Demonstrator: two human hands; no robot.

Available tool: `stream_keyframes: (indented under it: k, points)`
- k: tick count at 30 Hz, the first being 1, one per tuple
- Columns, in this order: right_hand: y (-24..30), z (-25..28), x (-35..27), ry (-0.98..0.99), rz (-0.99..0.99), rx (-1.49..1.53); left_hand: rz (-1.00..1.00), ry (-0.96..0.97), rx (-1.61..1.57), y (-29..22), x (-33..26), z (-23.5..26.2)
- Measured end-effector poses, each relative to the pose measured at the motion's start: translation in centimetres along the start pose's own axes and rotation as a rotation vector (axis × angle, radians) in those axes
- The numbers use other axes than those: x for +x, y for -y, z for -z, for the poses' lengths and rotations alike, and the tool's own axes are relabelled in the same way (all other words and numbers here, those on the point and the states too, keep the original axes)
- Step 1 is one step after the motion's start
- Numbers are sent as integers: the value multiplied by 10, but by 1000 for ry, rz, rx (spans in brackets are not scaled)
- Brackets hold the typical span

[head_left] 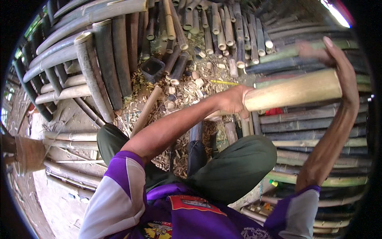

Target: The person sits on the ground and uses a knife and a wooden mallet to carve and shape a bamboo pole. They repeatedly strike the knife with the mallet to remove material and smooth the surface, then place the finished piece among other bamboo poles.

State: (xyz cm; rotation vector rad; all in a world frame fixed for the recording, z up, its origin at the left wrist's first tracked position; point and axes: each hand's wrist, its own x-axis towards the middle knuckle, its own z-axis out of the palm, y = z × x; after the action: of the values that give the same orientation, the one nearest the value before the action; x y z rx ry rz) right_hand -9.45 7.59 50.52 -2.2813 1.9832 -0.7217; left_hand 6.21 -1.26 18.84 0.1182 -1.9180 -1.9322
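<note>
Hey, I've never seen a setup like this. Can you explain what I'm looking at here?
Sure. There's no machine, just a person's two bare hands. The single picture comes from a wide fisheye camera worn on their head, looking down, so straight edges bend near the rim. The left hand grips one end of a thick, pale bamboo section. The right hand is open at the other end; I can't tell how firmly it touches. Wood chips litter the ground, around a dark square tub. Cut bamboo tubes lie beyond, with long bamboo poles stacked on the right.
</note>
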Motion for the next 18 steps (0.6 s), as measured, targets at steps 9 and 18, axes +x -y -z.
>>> stream_keyframes:
  k: [9, 18]
  points:
    - [-51, -55, -65, -555, 92, 432, -22, -413, 422, 62, -54, -7]
    - [-69, -351, -127, -342, -227, 1060, -67, -746, 335, 101, -43, -39]
